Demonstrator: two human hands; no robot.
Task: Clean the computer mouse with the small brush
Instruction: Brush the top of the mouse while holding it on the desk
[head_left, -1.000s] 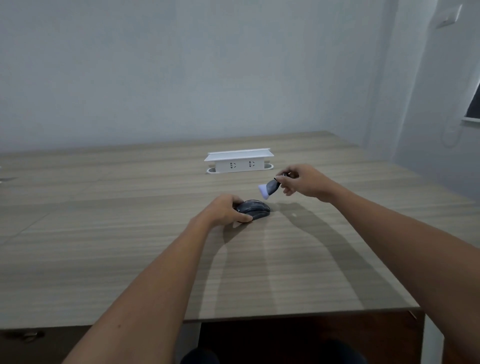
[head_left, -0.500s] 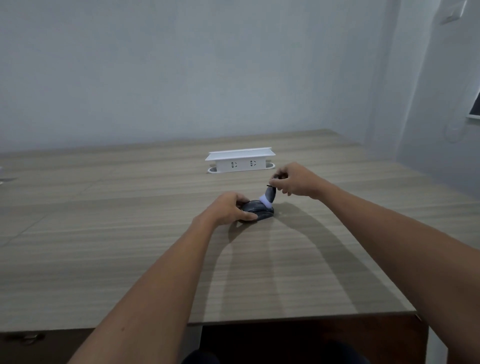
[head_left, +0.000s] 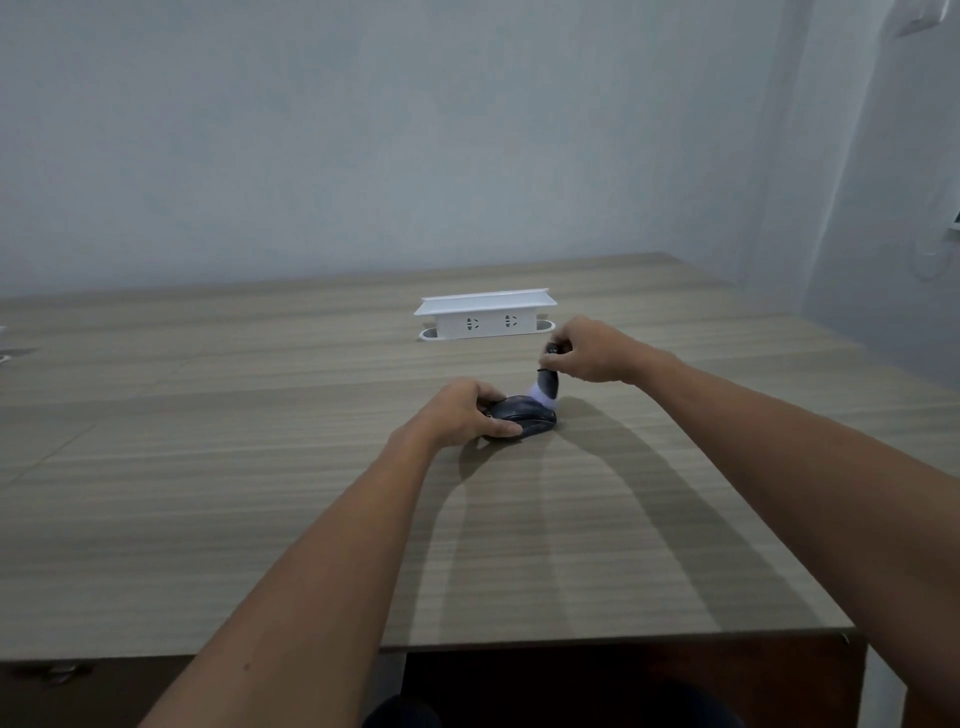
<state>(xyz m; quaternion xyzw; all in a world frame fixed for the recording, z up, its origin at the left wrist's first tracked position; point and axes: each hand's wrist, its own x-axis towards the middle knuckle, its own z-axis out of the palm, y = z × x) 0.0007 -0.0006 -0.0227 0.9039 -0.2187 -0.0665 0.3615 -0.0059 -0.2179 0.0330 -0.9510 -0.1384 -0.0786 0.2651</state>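
A dark grey computer mouse (head_left: 525, 413) lies on the wooden table (head_left: 260, 467), near its middle. My left hand (head_left: 460, 413) grips the mouse from its left side, thumb along the near edge. My right hand (head_left: 589, 351) pinches the top of a small dark brush (head_left: 546, 384) with pale bristles. The brush points down, and its bristles touch the far right top of the mouse.
A white socket box (head_left: 485, 316) with two outlets stands on the table just behind the hands. The table's front edge runs across the bottom of the view, with a dark gap below it. Walls close off the back and the right.
My right hand swung the brush from hovering sideways above the mouse down onto its far right top. My left hand kept its hold on the mouse.
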